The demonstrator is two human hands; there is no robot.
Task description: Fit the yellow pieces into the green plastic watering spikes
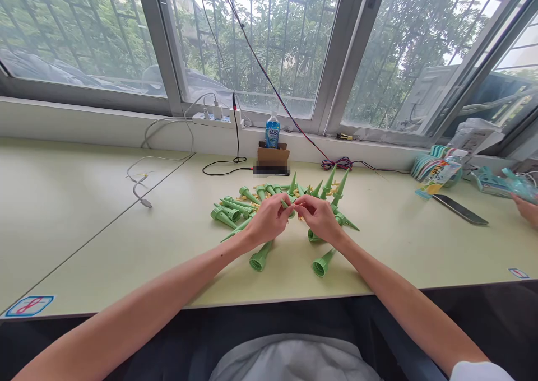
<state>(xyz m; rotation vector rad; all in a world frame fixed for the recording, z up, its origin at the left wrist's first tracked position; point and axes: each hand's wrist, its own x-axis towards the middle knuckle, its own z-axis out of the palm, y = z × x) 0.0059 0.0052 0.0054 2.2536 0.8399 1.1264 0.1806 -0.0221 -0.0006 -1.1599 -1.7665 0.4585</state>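
My left hand point(269, 217) is closed around a green plastic watering spike point(284, 204), most of it hidden by the fingers. Beside it, my right hand point(318, 217) pinches at the same spot; the fingertips hide whatever small piece is between them. Around both hands lie many green spikes with hollow threaded ends, such as one spike point(259, 258) in front on the left and another spike point(321, 264) on the right. Several tapered spikes point(328, 182) stand upright behind my right hand. Small yellow plastic pieces point(335, 187) are scattered among them.
A blue-labelled bottle point(272, 131) stands in a cardboard box point(273, 154) by the window. Cables run from a power strip point(202, 119) onto the table point(159, 241). To the right are a phone point(460, 209), snack packets point(440, 176) and another person's hand point(526, 208).
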